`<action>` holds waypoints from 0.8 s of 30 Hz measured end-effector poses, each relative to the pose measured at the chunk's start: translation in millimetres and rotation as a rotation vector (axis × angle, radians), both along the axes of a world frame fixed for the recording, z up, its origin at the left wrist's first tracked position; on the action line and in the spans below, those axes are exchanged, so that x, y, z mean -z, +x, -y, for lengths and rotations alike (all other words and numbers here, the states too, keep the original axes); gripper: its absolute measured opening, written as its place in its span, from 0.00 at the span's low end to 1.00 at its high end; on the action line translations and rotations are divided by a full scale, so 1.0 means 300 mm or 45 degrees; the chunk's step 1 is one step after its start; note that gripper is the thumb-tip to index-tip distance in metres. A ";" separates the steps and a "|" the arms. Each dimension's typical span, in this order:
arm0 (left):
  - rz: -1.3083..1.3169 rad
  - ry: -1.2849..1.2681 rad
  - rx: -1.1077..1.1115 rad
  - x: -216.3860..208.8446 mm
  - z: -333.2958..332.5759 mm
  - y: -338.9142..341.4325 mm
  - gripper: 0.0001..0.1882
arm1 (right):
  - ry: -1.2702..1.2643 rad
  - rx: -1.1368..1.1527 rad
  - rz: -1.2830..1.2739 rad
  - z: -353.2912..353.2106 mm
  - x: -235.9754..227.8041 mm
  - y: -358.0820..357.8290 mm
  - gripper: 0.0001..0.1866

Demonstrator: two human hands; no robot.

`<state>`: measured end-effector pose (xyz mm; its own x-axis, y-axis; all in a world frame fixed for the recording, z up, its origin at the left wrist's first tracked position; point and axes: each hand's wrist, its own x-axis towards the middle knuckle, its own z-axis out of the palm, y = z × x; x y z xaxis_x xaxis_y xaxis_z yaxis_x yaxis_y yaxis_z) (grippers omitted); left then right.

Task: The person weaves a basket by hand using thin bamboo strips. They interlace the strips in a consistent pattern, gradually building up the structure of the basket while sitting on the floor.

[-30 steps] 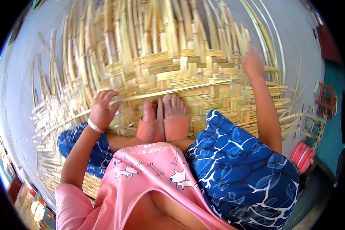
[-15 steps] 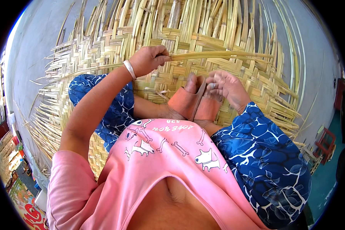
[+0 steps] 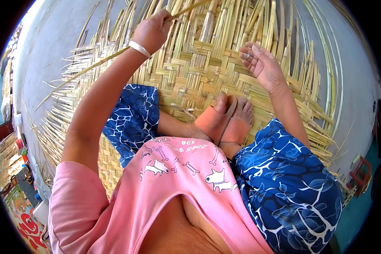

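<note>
My left hand (image 3: pixel 153 33), with a pale bangle at the wrist, is closed around a long split-cane strip (image 3: pixel 102 62). The strip slants from the lower left, passes through my fist and runs out beyond the upper edge of the view. Below it spreads a woven cane mat (image 3: pixel 194 76), its unwoven ends fanning outward. Above the mat's right part hovers my right hand (image 3: pixel 264 65). Its fingers are loosely bent and apart, a ring shows on one, and nothing is in them.
My feet in orange slippers (image 3: pixel 235 130) rest on the mat's near middle. Several loose thin strips (image 3: pixel 331 63) lie on the grey floor (image 3: pixel 355 84) at right. A red-framed object (image 3: pixel 360 175) stands at the far right. Assorted goods crowd the left rim.
My left hand has moved up and away, swinging the strip from nearly level to a steep slant. My right hand has lifted from beside my feet, farther up and right.
</note>
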<state>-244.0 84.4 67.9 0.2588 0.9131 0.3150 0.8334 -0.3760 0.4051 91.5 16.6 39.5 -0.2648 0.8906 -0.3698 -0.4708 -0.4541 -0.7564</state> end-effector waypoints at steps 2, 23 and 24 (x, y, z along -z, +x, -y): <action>0.390 -0.247 -0.294 0.049 -0.069 -0.029 0.10 | 0.014 -0.087 0.190 -0.065 -0.017 -0.030 0.18; -0.043 -0.536 -0.338 0.214 -0.266 -0.030 0.14 | 0.568 -0.376 1.828 -0.244 -0.010 -0.225 0.13; 0.010 -0.622 -0.297 0.216 -0.274 -0.057 0.16 | 0.535 -0.422 1.891 -0.248 -0.018 -0.233 0.13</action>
